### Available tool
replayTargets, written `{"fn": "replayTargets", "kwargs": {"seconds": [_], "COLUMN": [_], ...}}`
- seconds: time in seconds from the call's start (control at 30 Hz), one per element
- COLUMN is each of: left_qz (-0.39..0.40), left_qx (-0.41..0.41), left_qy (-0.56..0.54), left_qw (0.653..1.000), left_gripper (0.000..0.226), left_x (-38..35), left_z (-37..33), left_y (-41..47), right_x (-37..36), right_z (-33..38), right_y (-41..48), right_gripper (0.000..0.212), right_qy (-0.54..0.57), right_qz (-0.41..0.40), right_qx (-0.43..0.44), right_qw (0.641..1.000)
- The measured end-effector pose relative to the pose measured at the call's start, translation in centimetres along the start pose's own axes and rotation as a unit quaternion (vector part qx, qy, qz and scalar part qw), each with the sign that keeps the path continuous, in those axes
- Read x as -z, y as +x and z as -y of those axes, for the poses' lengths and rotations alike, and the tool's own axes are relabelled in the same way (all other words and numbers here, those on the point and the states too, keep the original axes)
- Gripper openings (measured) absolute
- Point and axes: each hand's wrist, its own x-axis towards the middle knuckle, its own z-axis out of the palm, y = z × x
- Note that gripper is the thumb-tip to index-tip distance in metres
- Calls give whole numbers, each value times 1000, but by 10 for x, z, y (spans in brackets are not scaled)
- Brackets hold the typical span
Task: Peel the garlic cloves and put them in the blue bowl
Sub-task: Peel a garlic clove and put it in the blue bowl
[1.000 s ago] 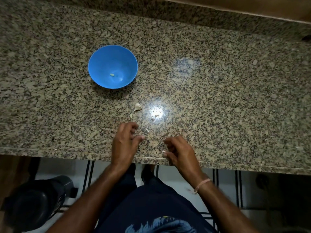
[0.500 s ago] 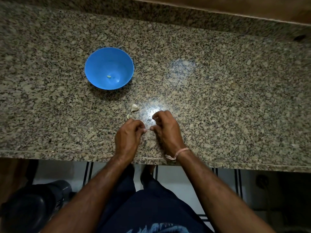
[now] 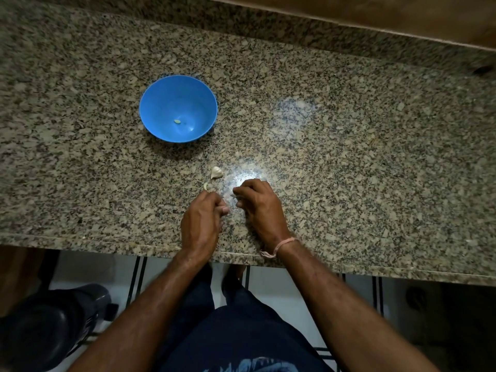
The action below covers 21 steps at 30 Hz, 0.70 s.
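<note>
Head view: the left hand [image 3: 202, 224] and right hand [image 3: 261, 208] curl their grips on the speckled granite bench [image 3: 349, 170]; I cannot tell whether either pinches anything. Pale garlic cloves [image 3: 216, 172] lie just beyond the left grip, and the round blue plastic bowl [image 3: 161, 103] sits farther beyond. A fumbled clove could be lost against the speckle.

Speckled polished granite desk [image 3: 349, 157], glossy with a light glare; smooth shiny plastic blue bowl [image 3: 153, 103]; papery, matt garlic skin [image 3: 216, 172]; a wooden strip [image 3: 375, 14] behind

Home kitchen, speckled polished granite counter [image 3: 349, 157], blue plastic bowl [image 3: 161, 103] and loose garlic clove [image 3: 216, 172] on the counter, pale tiled floor [image 3: 94, 267] with dark stripes below the counter's front edge, wooden ledge [image 3: 375, 12] behind the counter.
</note>
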Motion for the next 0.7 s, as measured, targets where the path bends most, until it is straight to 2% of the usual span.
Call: {"fn": "replayTargets", "kwargs": {"seconds": [0.13,0.2,0.3,0.43,0.5,0.7], "left_qz": [0,0,-4,-5,-3,3], "left_qx": [16,22,34,48,54,70], "left_qy": [-20,-29,-47,-66,-70,-83], "left_qw": [1000,999,998,997,996,994], "left_gripper": [10,11,14,14,13,14], "left_x": [1,0,0,0,0,2], "left_z": [1,1,3,5,4,4], "left_y": [1,2,3,3,3,3], "right_x": [-3,-2,-2,-2,-5,-7], "right_z": [0,2,3,0,0,3], "right_y": [6,11,13,9,9,19], "right_gripper": [7,4,7,37,41,10], "right_qy": [-25,-35,-31,2,2,-33], "right_qz": [-37,-37,-33,1,14,-17], "right_qx": [2,3,-4,16,27,44], "right_qw": [999,999,999,1000,1000,998]}}
